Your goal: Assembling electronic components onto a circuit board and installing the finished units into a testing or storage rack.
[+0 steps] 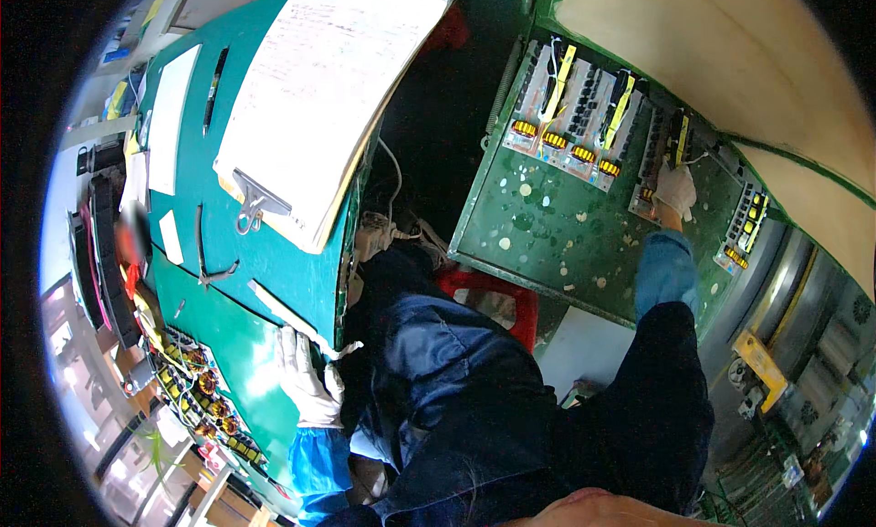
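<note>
My right hand (675,191), in a pale glove, reaches over the green metal surface on the right. Its fingers are bunched at a circuit board (644,197), against the lower end of a black piece with a yellow strip (677,136); the fingertips are partly hidden. To its left lies a row of circuit boards (570,153) with black parts and yellow-wound coils. Another narrow board (744,226) sits to its right. My left hand (308,381), white-gloved, rests on the edge of the green table (242,313) with its fingers stretched out, beside a pale strip (292,317).
A clipboard with written sheets (319,98) juts over the table's edge. Near it lie a pen (215,91) and a black forked cable (203,244). Several assembled boards (205,395) stand at the table's left. A red stool (525,313) is between the work surfaces.
</note>
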